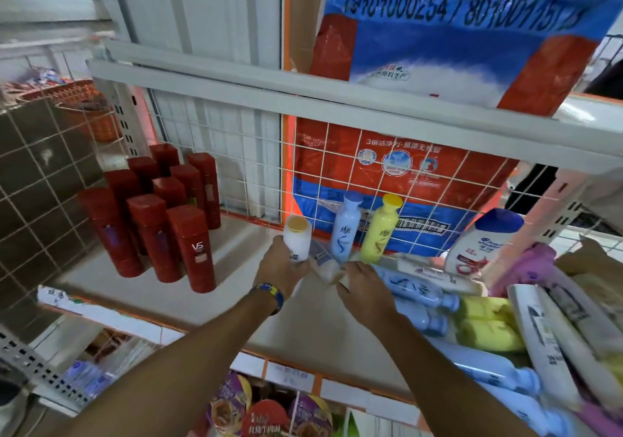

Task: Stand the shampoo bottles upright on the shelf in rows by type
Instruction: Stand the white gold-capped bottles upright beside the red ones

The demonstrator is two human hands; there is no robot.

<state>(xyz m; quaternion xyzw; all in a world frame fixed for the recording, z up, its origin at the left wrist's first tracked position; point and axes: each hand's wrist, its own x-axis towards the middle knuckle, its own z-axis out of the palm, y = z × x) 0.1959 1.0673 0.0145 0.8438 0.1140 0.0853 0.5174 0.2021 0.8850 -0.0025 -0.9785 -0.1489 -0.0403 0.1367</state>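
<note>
My left hand (pixel 278 266) grips a white bottle with a yellow cap (pixel 297 237), held upright just above the shelf (pixel 141 268). My right hand (pixel 362 284) reaches with curled fingers onto a small white bottle (pixel 325 263) lying on the shelf; how it holds that bottle is blurred. Behind them a light blue bottle (pixel 345 229) and a yellow bottle (pixel 381 229) stand upright against the wire grid. Several red bottles (pixel 158 214) stand in rows at the left. At the right, blue (pixel 418 293), yellow (pixel 488 325) and white (pixel 546 335) bottles lie in a heap.
A white bottle with a blue cap (pixel 478 244) leans at the back right. The wire grid (pixel 269 173) backs the shelf, with a large red and blue bag (pixel 397 166) behind it. An upper shelf rail (pixel 303 99) runs overhead. Packets (pixel 269 413) sit on the shelf below.
</note>
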